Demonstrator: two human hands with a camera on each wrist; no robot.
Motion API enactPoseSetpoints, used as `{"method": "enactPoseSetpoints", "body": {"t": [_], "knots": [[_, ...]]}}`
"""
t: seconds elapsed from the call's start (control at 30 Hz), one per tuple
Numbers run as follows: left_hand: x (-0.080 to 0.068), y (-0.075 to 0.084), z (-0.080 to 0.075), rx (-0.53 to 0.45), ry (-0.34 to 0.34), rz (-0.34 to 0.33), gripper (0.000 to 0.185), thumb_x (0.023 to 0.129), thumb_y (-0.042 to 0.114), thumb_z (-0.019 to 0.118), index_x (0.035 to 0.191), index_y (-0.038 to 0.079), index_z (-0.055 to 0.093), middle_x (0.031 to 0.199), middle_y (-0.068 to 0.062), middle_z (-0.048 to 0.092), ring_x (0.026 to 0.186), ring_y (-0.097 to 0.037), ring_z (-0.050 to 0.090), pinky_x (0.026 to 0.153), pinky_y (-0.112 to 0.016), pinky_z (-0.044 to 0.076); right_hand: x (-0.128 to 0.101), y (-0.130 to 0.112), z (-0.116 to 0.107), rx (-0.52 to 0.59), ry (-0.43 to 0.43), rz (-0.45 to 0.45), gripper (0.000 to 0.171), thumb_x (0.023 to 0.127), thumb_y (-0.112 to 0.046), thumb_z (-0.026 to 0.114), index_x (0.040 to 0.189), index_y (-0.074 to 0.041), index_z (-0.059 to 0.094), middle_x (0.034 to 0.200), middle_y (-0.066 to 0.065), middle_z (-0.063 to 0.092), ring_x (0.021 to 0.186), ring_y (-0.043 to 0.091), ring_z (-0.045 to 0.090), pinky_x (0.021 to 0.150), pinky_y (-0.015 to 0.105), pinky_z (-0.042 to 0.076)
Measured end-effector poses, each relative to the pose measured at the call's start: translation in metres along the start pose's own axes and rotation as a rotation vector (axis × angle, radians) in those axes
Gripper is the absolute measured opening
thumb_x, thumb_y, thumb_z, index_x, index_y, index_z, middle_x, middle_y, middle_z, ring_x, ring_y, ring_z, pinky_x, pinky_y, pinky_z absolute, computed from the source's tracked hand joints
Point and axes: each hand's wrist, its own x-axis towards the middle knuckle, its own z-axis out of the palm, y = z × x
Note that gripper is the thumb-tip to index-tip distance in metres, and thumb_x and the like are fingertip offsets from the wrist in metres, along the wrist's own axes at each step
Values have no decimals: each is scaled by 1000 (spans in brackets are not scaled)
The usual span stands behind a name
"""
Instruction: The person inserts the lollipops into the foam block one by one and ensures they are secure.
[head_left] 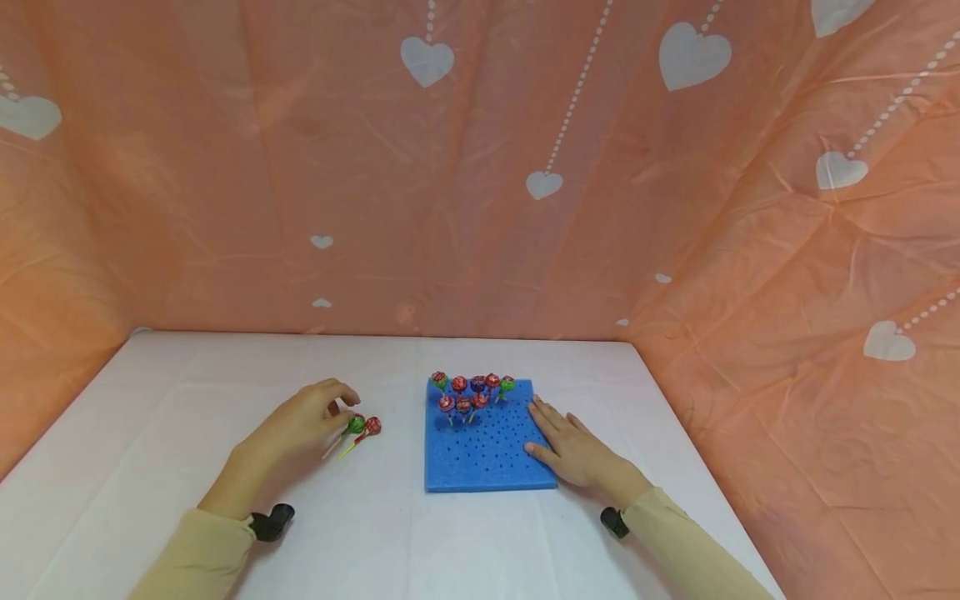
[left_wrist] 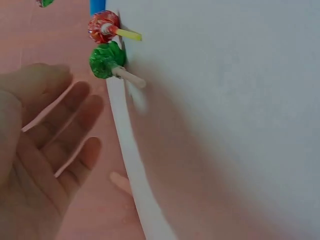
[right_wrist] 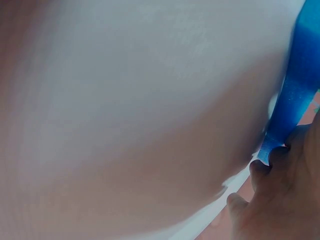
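Observation:
A green-wrapped lollipop (head_left: 356,424) and a red-wrapped lollipop (head_left: 372,426) lie side by side on the white table, left of the blue foam block (head_left: 450,471). My left hand (head_left: 307,421) hovers beside them with loosely bent fingers. In the left wrist view, a gap shows between this hand and the green lollipop (left_wrist: 106,60). Several wrapped lollipops (head_left: 463,405) stand upright in the block, toward its far side. My right hand (head_left: 573,450) rests along the block's right edge, fingers extended and thumb on top. The right wrist view catches the block's side (right_wrist: 295,85) next to the fingers.
Rows of small holes dot the near part of the foam block's top. The white tabletop (head_left: 352,533) extends around it. Orange cloth (head_left: 450,250) with white hearts hangs behind the table and at both sides. Each wrist carries a black device (head_left: 273,523).

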Motion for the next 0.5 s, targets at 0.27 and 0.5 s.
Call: {"method": "enactPoseSetpoints", "body": {"t": [0.27,0.5], "knots": [[0,1,3,-87,-131,-65,21,98,12,70,116,3,69,102,-3,71,94,-18,67,86,-43,55,0,1,1,-5,-1,-1,81,108,-58,40,167,-9,14,174,10,9,159,34,16,126,59,15],[3,3,6,-78,-136,-75,21,98,11,69,117,3,69,104,-3,71,96,-18,66,86,-43,55,-1,1,1,-12,-6,15,83,107,-61,39,167,-11,14,175,8,9,159,32,16,126,58,16]]}}
